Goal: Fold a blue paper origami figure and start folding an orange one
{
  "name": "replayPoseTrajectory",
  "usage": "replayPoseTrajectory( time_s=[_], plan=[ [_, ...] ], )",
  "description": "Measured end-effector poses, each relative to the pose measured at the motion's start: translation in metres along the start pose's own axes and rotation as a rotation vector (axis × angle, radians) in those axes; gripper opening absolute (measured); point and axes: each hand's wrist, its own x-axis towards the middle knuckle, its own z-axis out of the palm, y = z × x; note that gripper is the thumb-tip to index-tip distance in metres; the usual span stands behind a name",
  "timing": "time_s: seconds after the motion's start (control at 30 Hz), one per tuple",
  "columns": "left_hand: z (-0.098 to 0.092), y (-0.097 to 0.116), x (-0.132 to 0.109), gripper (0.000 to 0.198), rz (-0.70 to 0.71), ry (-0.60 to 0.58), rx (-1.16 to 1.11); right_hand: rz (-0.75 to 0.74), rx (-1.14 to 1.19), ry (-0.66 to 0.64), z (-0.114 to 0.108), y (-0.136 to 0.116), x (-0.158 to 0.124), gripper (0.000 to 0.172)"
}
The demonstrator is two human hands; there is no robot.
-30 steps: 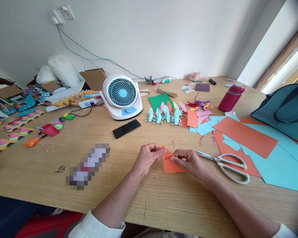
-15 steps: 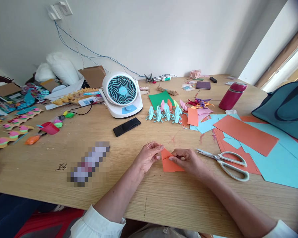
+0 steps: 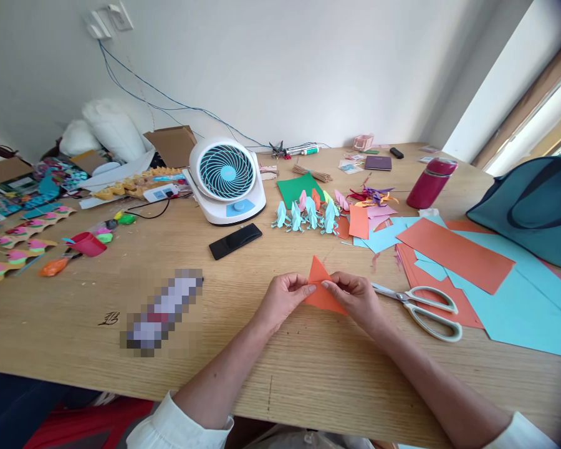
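An orange piece of paper (image 3: 326, 300) with a pointed top is held just above the table near its front edge. My left hand (image 3: 287, 299) pinches its left side, thumb on top. The right side is gripped by my right hand (image 3: 355, 299), its thumb close to the left one. A crease runs across between the two thumbs, and the fingers behind the sheet are partly hidden. White-handled scissors (image 3: 409, 299) lie just right of my right hand, blades slightly apart. Several folded light-blue paper figures (image 3: 311, 215) stand beyond my hands.
Orange sheets (image 3: 453, 249) and blue sheets (image 3: 533, 312) overlap at the right, beside a teal bag (image 3: 533, 212) and a red bottle (image 3: 432, 183). A white fan (image 3: 227, 178) and a black phone (image 3: 235, 241) sit left of centre. A red cup (image 3: 88, 244) lies farther left.
My left hand has moved down from the paper's upper corner to its side, so the pointed tip now shows above both hands. The thumbs are nearer together. The view has shifted slightly.
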Motion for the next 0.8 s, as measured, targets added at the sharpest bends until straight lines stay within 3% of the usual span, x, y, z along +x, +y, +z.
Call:
replayPoseTrajectory(
  time_s=[0.2, 0.33, 0.53, 0.8],
  plan=[
    [-0.002, -0.004, 0.002, 0.032, 0.099, 0.068, 0.169, 0.006, 0.104, -0.042, 0.002, -0.005, 0.001, 0.044],
    [-0.001, -0.004, -0.001, 0.031, 0.164, 0.037, 0.3, 0.01, 0.199, -0.061, 0.007, -0.005, 0.002, 0.043],
    [-0.001, -0.004, -0.001, 0.025, 0.172, -0.059, 0.268, 0.033, 0.281, -0.011, 0.008, -0.002, 0.002, 0.041],
    [0.006, 0.008, -0.008, 0.022, 0.507, 0.018, 0.617, 0.103, 0.331, -0.027, 0.011, -0.01, -0.001, 0.04]
  ],
)
